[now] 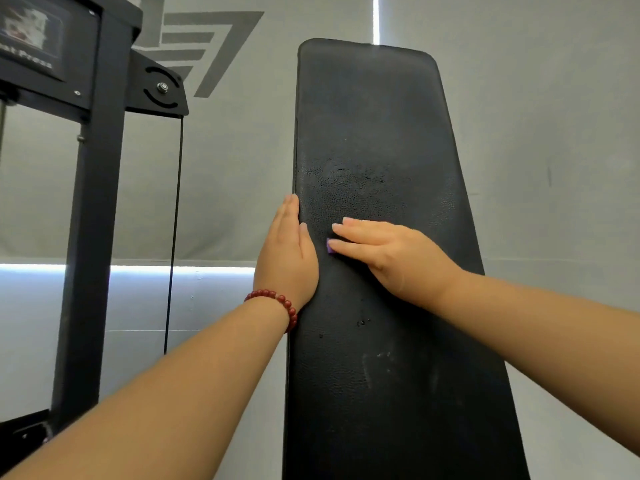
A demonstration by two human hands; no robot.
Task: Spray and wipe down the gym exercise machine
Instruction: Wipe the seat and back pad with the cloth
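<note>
Wiping looks to be the step in hand. The machine's black back pad [374, 116] stands upright and slightly tilted, and both hands are on it about halfway up. The right hand [391, 254] lies flat on the face of the pad, its grip spread with straight fingers, pressing a purple cloth [329, 246] against the vinyl; only a sliver of cloth shows past the fingertips. The left hand [287, 251], with a red bead bracelet [280, 301] at the wrist, is laid along the pad's left edge, fingers straight and thumb on the face, its grip closed round nothing; it seems to steady the pad. Just above the hands the pad carries wet speckling [346, 188], so I judge the spray is on and not yet wiped there. The next move calls for carrying the cloth up through that patch and across the pad. Left of the pad stand the black frame [93, 202] and its cable [175, 220]. No spray bottle is in view.
</note>
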